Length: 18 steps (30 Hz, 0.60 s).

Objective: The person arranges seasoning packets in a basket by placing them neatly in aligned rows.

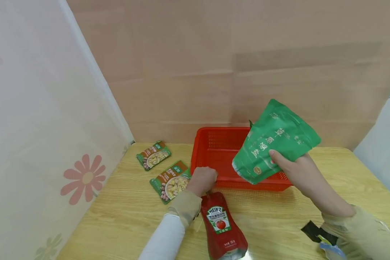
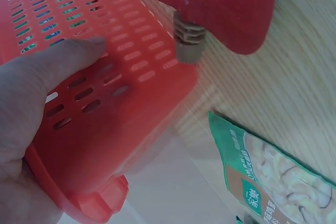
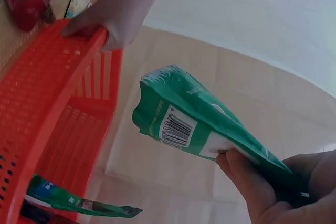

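From far off I see a green bag (image 1: 274,142) by the right part of the red basket (image 1: 218,161), blocking my view there; the right hand (image 1: 300,174) pinches the bag; the left hand (image 1: 202,178), well apart, grips the basket's near left rim; a ketchup pouch (image 1: 222,229) lies just in front; one food packet (image 1: 171,182) lies just left of the basket, another packet (image 1: 154,155) farther left; a green pack (image 3: 68,200) pokes up inside.

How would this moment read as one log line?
left hand: grips red basket | right hand: holds green bag aloft | ketchup: lies on table
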Each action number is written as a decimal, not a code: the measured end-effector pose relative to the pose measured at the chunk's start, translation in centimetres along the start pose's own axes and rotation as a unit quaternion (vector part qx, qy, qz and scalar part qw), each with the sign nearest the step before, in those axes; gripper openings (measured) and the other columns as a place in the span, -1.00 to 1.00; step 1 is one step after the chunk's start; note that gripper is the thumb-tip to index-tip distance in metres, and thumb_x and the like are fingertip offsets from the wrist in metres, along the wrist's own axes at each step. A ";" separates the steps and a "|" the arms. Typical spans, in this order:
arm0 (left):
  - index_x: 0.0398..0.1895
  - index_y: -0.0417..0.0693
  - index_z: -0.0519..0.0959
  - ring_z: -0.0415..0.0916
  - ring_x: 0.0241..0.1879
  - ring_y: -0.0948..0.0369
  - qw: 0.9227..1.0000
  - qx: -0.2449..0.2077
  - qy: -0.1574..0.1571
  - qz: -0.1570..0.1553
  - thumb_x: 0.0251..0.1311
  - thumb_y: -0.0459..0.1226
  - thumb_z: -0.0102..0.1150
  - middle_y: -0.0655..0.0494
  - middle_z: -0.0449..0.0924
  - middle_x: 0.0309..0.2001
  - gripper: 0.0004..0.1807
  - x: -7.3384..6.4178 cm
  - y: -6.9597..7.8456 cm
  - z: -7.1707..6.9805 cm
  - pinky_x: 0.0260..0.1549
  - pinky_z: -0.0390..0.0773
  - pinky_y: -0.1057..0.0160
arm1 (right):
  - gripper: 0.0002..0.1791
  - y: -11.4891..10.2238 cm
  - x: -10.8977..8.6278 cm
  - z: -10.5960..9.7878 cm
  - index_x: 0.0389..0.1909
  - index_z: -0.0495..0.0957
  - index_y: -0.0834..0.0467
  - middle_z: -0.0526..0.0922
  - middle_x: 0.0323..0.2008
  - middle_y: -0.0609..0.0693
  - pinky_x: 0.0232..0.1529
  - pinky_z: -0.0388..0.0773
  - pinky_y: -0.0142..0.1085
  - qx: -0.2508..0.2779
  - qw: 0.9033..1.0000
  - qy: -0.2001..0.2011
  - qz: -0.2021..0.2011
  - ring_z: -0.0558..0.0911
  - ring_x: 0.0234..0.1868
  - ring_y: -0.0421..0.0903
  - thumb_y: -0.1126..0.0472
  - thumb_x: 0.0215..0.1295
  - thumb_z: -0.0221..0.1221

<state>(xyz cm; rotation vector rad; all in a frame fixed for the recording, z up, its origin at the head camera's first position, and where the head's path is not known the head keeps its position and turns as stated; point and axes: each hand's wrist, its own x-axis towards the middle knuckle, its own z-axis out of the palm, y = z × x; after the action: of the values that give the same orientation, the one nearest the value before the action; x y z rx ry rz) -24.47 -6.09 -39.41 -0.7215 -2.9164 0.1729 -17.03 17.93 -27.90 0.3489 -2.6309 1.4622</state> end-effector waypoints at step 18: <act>-0.82 0.13 0.38 0.45 -0.68 0.28 1.000 -0.002 -0.008 -0.015 0.16 -0.29 0.16 0.23 0.50 -0.73 -0.61 0.1 0.2 -0.1 -0.68 0.43 0.30 | -0.48 -0.5 6.1 2.1 0.17 0.30 0.37 0.50 0.05 0.36 0.12 0.41 0.11 -0.063 0.997 0.053 0.009 0.51 0.05 0.26 0.00 0.48 -0.16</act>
<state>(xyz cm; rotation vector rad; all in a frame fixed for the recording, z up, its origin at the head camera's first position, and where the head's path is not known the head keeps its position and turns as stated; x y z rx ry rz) -24.46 -5.90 -39.36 -0.6787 -2.9411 0.1697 -22.77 15.02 -27.27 0.2301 -2.6310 1.2741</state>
